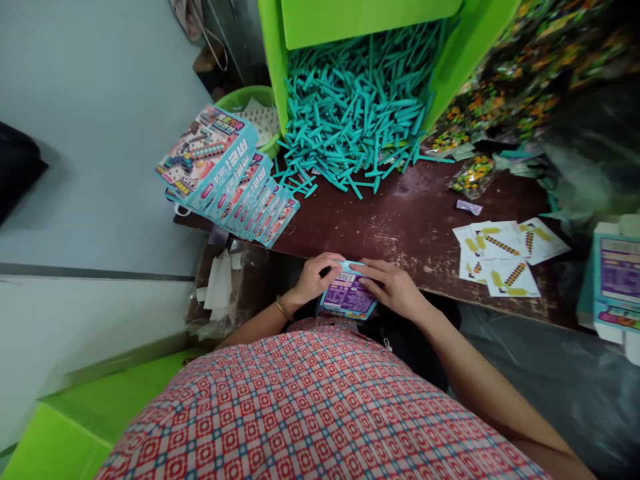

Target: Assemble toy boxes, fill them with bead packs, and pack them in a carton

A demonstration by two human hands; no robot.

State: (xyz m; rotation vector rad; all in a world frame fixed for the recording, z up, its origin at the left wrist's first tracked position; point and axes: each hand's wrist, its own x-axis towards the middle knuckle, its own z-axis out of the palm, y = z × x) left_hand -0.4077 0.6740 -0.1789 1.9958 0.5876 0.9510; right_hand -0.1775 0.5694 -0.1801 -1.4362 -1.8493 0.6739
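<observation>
The left hand (320, 275) grips the far left corner of a small carton (345, 298), fingers curled over its edge, while the right hand (387, 283) is closed on the far right corner, with its thumb across the printed panel and its other fingers along the end. The carton is on the person's side of the bench (350, 227), in front of the near edge and above the lap; whether it touches that edge cannot be told. Its narrow light-blue end points away from the body, toward the bench, and its purple panel with a barcode faces up. The side edges run from that end back toward the shirt (320, 400), the near end slanting slightly left; foreshortening hides whether this is truly the long axis. A bangle (283, 309) circles the left wrist, left of the carton. Beyond the carton and to its left, a leaning row of similar boxes (240, 177) overlaps on the bench, beside a green basket (273, 148) with white sheets. Straight beyond the carton, a green bin (370, 23) spills turquoise rods (355, 120). To the carton's right lie printed cards (505, 257), with a small purple packet (469, 207) and a clear bag of coloured pieces (473, 175) farther back; farthest right of it is a light-blue and purple box (620, 277) with loose flaps.
</observation>
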